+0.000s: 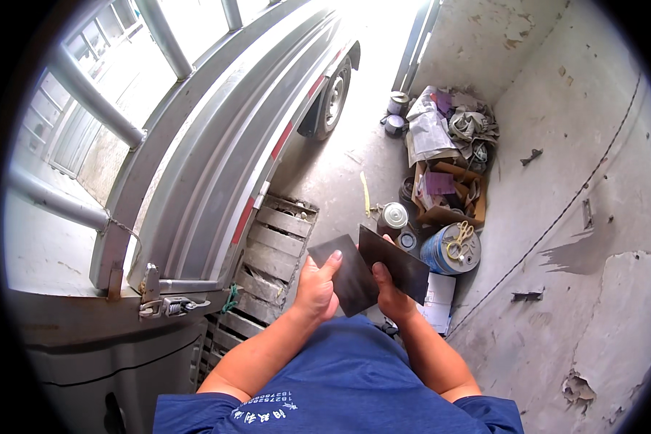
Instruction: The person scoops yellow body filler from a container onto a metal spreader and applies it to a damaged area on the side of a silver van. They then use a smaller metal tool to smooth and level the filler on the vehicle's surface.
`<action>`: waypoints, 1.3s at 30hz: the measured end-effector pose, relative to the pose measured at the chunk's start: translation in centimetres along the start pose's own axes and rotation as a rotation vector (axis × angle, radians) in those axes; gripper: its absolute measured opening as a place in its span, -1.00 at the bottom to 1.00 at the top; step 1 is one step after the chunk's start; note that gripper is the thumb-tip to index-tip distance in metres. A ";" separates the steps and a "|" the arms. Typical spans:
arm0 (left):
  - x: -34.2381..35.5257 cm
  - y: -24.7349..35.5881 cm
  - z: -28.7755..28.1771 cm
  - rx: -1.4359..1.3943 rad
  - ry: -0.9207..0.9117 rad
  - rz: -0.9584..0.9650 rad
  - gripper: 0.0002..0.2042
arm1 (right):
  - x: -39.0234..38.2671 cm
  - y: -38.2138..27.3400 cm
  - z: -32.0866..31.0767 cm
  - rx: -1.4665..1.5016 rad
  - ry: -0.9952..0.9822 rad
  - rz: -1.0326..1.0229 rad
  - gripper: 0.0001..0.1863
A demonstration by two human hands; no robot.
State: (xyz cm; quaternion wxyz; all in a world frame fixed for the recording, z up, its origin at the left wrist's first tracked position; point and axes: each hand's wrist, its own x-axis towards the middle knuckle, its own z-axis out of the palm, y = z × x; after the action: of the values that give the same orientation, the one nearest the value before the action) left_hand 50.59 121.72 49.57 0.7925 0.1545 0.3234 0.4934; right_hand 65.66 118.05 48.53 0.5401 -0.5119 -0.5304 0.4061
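My left hand [318, 289] grips a dark grey flat rectangular piece [349, 282] by its left side, thumb pressed on its face. My right hand [389, 288] holds a second dark flat piece [405, 271], slightly to the right, thumb on its face and fingertips showing over its upper edge. The two pieces are close together in front of my body, the left one tilted and partly overlapping the right one. Beyond them stand a lidded can [395, 214] and a blue drum [437, 249] with yellow-handled scissors [460, 242] lying on its top.
A grey truck side with rails [195, 181] and a wheel [335, 101] runs along my left, beside a slatted wooden pallet [278, 224]. A cardboard box [474, 195], piled crumpled paper [430, 126] and small cans [394, 124] line the stained wall [571, 145] on my right.
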 end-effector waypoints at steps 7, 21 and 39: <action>0.3 0.0 -0.5 0.073 0.063 0.065 -0.80 | -1.5 -0.1 0.7 -0.069 -0.058 0.007 -0.56; 1.0 1.5 -0.2 0.070 0.055 0.118 -0.81 | -1.1 -1.3 -1.2 -0.268 -0.159 -0.089 -0.65; 0.9 3.0 1.4 0.172 0.050 0.194 -0.87 | -0.2 -1.7 -1.5 -0.294 -0.192 -0.165 -0.59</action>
State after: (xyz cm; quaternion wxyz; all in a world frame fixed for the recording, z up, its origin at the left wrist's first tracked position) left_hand 49.76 124.04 51.99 0.7166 0.2403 0.3677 0.5418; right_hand 66.97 117.37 50.33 0.4378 -0.4988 -0.6733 0.3258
